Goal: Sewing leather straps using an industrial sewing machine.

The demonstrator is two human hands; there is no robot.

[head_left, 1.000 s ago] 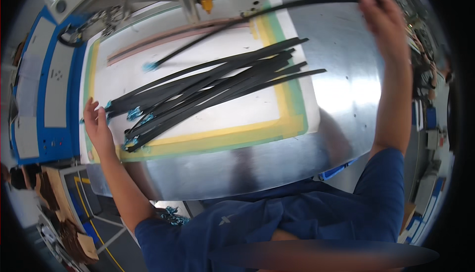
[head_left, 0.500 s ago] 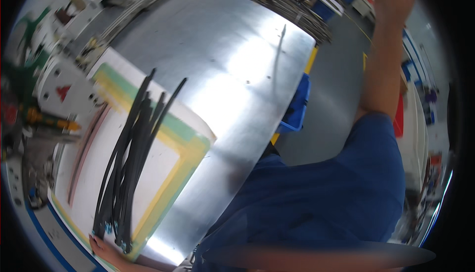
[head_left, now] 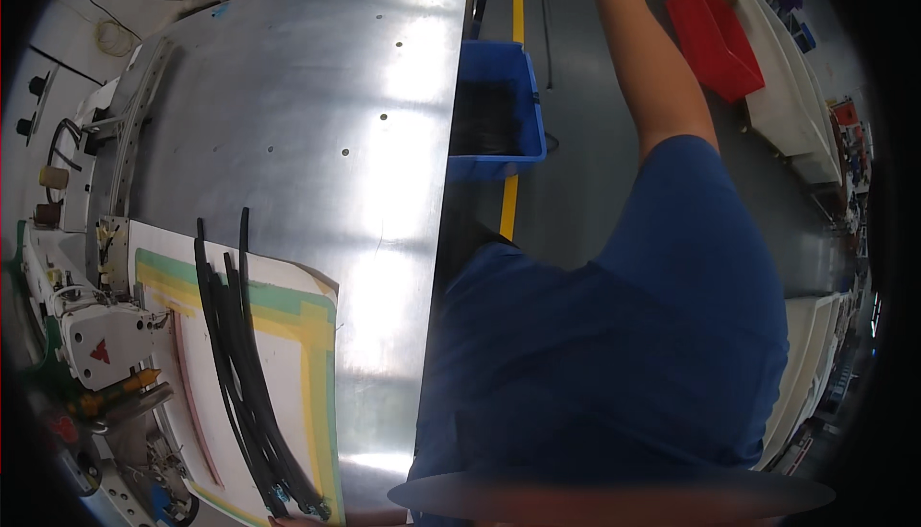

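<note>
The person wears a plain navy-blue, short-sleeved shirt of soft, matte cloth point(head_left: 595, 364), loosely cut, with shallow creases and faint darker folds across the body. Its right sleeve, a roomy tube of the same navy-blue cloth point(head_left: 676, 206), spreads from a broad, rounded shoulder and ends in a simple hem near the elbow. Beyond that hem the smooth, bare right forearm point(head_left: 652, 76) tapers evenly toward the wrist. A blurred oval patch hides the part of the body at the lower edge
</note>
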